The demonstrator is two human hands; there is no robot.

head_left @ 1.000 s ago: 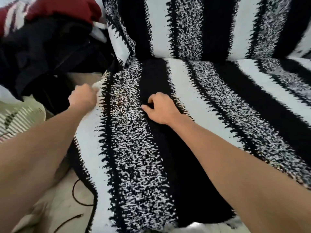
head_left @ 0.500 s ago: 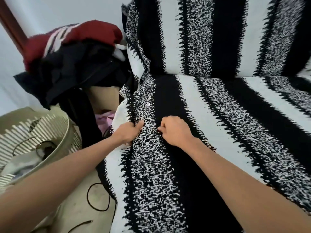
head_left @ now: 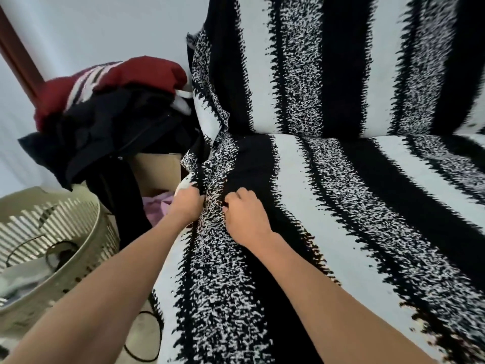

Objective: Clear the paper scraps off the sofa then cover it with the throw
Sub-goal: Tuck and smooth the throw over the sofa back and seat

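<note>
Hands sit closer together than 1 second ago, left hand (head_left: 187, 206) and right hand (head_left: 245, 216) both with fingers (head_left: 240, 194) clenched on the throw (head_left: 341, 193), a bunched ridge between them.

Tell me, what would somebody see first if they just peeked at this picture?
The bold black-and-white striped throw jumps out first, spread over the seat and backrest. Near the seat's left edge, the left hand and right hand grip a bunched fold of it. Further left sits a heap of red and dark clothes, above a slatted basket.
</note>
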